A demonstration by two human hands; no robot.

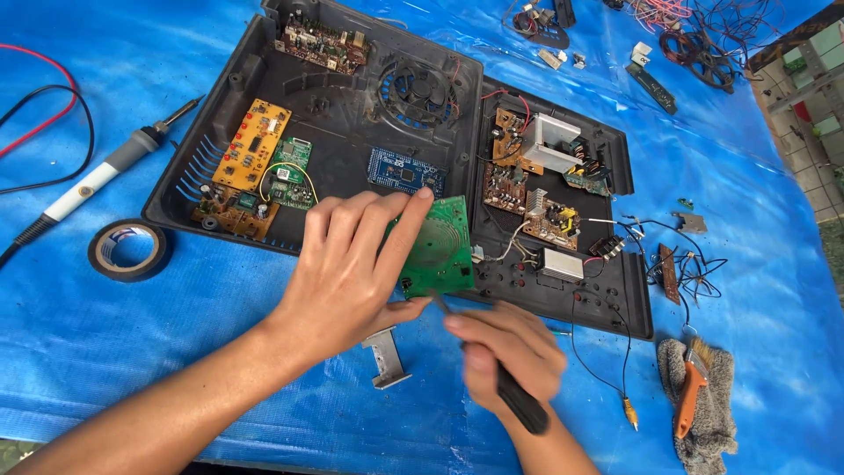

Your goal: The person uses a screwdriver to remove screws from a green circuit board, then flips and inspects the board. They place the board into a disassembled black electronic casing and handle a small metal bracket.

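Observation:
My left hand (347, 268) grips a green circuit board (440, 246) with a round spiral pattern, holding it tilted over the front edge of a black plastic case (352, 167). My right hand (505, 352) is closed around a black-handled screwdriver (519, 400). Its metal tip reaches up to the lower edge of the green board. The right hand looks blurred.
Inside the case lie several boards: orange (251, 145), blue (404, 171), brown ones and a fan (418, 88). A soldering iron (97, 176) and a tape roll (129, 250) lie left. A metal bracket (385, 356) sits near front; a brush on a rag (694, 396) is right.

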